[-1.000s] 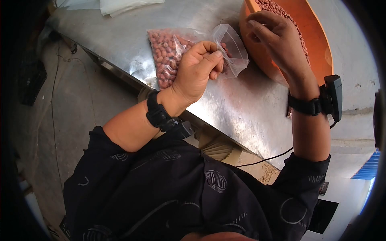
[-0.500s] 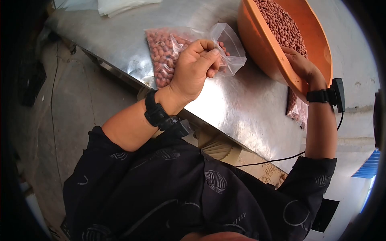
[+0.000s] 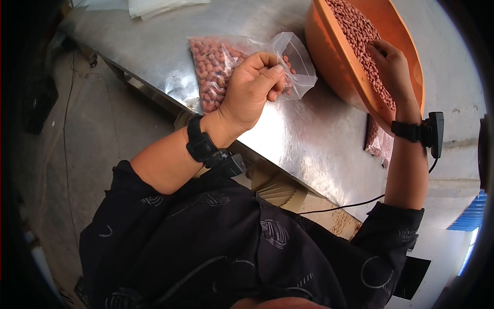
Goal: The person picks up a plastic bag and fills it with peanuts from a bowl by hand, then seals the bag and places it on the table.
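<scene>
A clear zip bag (image 3: 211,64) partly filled with red-skinned peanuts lies on the metal table. Closed fingers of my left hand (image 3: 254,82) pinch the bag near its mouth, which gapes to the right. Beyond it stands a large orange basin (image 3: 329,56) holding a heap of loose peanuts (image 3: 355,31). Over that heap, inside the basin's near rim, is my right hand (image 3: 393,69) with its fingers curled and the back of the hand up. Whatever lies within those fingers is hidden.
Another bag of peanuts (image 3: 378,141) lies beside the basin, partly behind my right forearm. Flat plastic bags (image 3: 159,6) rest at the table's far left. A black cable (image 3: 350,206) runs from my right wrist device across the table's near edge (image 3: 309,188).
My right hand has risen from low against the basin's inner wall to above the peanuts, and its fingers are more curled. My left hand keeps its pinch on the bag.
</scene>
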The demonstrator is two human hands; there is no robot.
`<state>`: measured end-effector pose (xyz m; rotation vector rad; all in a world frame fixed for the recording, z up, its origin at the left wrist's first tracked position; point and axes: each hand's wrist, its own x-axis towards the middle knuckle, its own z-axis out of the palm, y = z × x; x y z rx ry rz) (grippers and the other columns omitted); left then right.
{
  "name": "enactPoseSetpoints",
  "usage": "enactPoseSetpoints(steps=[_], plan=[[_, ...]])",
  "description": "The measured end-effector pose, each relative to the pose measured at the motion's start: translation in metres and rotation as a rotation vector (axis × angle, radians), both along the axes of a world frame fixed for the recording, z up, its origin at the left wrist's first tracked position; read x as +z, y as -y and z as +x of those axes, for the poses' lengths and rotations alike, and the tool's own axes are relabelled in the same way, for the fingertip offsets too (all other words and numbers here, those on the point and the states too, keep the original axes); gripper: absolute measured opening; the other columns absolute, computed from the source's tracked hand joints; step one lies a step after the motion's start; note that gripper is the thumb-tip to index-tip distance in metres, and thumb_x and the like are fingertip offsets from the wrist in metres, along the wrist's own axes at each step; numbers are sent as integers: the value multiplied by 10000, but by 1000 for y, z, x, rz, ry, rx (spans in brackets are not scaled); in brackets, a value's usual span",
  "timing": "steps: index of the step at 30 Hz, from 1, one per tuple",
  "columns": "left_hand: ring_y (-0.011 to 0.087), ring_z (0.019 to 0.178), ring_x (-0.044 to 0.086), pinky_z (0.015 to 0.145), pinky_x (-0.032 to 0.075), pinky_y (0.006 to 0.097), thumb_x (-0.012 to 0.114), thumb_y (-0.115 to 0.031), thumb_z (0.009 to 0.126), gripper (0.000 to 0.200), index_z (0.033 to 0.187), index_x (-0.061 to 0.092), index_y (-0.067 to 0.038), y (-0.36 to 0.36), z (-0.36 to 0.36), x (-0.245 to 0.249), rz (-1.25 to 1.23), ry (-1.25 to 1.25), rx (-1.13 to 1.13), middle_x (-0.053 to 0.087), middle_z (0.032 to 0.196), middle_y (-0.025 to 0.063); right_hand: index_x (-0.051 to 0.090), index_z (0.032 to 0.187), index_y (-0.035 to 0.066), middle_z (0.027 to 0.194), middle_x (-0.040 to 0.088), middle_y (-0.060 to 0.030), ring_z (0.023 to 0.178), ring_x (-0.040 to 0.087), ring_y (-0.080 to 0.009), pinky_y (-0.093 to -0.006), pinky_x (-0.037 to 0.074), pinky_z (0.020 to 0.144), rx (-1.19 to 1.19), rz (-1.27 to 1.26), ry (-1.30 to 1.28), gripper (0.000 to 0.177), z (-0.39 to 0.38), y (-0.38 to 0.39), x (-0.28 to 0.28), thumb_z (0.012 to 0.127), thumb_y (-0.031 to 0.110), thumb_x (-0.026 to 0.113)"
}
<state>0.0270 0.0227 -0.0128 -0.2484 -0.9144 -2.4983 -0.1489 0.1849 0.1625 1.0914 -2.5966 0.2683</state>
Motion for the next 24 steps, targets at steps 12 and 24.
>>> enactPoseSetpoints(steps=[12,24], plan=[[55,559,426,525,354,167,512,-124,887,102,930,504,-31,-2,-2,-4,13,12,1,528,670,19,596,1010,-13,765,614,-67,707,595,-110,-250,474,643,418,160,153,234,62,85,-41,881,177,554],[56,556,419,523,353,170,508,-114,885,88,922,501,-34,-1,0,-2,12,13,3,525,674,17,627,939,-17,802,626,-38,729,578,-90,-232,472,680,350,-203,157,239,68,62,-12,891,206,555]])
